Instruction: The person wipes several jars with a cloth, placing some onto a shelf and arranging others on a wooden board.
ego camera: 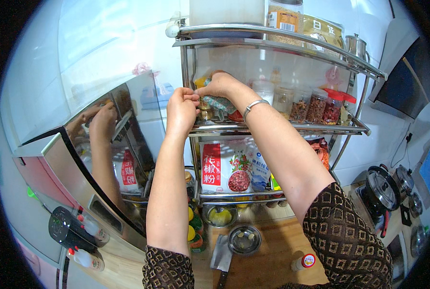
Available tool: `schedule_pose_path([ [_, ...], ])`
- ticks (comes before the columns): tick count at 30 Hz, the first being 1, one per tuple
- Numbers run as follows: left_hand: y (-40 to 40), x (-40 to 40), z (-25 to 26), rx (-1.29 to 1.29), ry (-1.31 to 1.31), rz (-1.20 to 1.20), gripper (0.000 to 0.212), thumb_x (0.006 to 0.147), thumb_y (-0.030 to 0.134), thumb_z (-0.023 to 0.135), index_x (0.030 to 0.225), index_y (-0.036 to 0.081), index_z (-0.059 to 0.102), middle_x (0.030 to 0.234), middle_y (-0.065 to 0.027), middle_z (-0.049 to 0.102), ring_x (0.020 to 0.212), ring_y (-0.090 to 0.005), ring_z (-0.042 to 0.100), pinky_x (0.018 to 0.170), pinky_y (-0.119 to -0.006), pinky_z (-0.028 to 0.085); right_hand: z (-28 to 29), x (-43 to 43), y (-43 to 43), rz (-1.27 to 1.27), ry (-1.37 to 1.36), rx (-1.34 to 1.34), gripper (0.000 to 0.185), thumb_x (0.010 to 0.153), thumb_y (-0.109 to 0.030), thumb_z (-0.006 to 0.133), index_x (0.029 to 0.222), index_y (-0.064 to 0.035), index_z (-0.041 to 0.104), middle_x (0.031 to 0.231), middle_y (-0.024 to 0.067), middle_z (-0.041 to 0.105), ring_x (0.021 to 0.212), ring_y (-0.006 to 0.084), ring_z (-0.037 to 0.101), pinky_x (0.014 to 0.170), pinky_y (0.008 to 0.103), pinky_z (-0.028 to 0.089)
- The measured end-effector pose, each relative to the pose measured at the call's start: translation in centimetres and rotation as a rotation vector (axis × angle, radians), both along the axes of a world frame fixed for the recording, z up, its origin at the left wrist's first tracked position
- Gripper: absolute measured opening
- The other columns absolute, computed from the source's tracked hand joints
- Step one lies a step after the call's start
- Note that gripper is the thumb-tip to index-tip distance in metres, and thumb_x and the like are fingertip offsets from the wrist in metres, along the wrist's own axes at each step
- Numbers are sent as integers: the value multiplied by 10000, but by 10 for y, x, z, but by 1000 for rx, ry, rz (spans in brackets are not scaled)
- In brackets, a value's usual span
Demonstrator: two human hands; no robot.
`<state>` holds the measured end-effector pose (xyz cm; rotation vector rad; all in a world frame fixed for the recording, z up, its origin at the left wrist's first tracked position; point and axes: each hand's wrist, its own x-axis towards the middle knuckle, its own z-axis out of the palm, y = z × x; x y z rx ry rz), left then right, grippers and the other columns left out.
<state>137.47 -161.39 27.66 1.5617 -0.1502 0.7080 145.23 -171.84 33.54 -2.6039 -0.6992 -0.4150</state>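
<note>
Both bare hands reach to the left end of a metal rack's middle shelf point(222, 129). My right hand point(220, 85) grips a green and white patterned cloth point(220, 104), which hangs over small jars on that shelf. Beside it, my left hand point(183, 106) is raised with curled fingers near the shelf's left post; whether it pinches something is unclear. A gold-lidded jar point(205, 110) stands just right of my left fingers. Farther right on the same shelf are a clear jar of white contents point(263, 92), several spice jars point(316, 106) and a red-lidded jar point(333, 106).
Seasoning bags point(227, 168) fill the lower shelf. Below lie a cleaver point(222, 254), a metal bowl point(244, 239) and a red-capped jar point(304, 262). A glossy dark appliance panel point(117, 119) stands left. Pans point(382, 188) are at right; a large container point(227, 16) stands on top.
</note>
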Motion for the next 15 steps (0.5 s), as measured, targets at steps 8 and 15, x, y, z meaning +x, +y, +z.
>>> schedule_pose_path([
  [8,4,4,-4,19,-2,20,160,819,11,365,948,-14,456,829,-91,543,727,-143,526,591,-263,468,4,-15,-8,99,-42,73,779,504,-459,724,1005,100,517,968,229,563,881,284,566,779,310,430],
  [15,3,4,-2,79,-131,5,135,828,66,434,928,-21,461,819,-118,561,687,-157,552,542,-282,499,1,-61,-62,138,-359,231,711,598,-402,711,1058,90,482,1046,231,527,949,281,532,810,321,415],
])
